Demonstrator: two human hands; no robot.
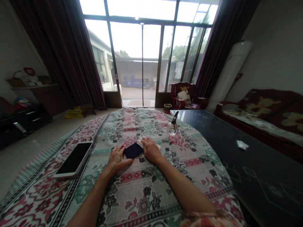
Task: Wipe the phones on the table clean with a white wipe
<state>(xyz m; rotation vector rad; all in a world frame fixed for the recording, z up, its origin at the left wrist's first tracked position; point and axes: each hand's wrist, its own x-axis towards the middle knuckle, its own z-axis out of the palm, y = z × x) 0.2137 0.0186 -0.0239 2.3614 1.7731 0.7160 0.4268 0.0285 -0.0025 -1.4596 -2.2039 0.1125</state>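
Observation:
A dark blue smartphone (pixel 133 151) lies on the patterned tablecloth (pixel 146 189) in front of me. My left hand (pixel 118 158) grips its left end, thumb along the near edge and fingers at the far edge. My right hand (pixel 151 150) is closed on a white tissue (pixel 140 142) and presses it against the phone's right end. Part of the tissue also shows beyond the right fingers. Farther off to the right stands a clear spray bottle (pixel 173 127) with a black nozzle. At the left, a white tablet (pixel 74 159) with a dark screen rests on the cloth.
Right of the round table is a long dark table (pixel 222 138) with a crumpled white tissue (pixel 242 145) on it. Beyond it stand a wooden sofa (pixel 262 107) and an armchair (pixel 183 94). Glass doors (pixel 142 69) are straight ahead, and a small stool (pixel 88 109) is at the left.

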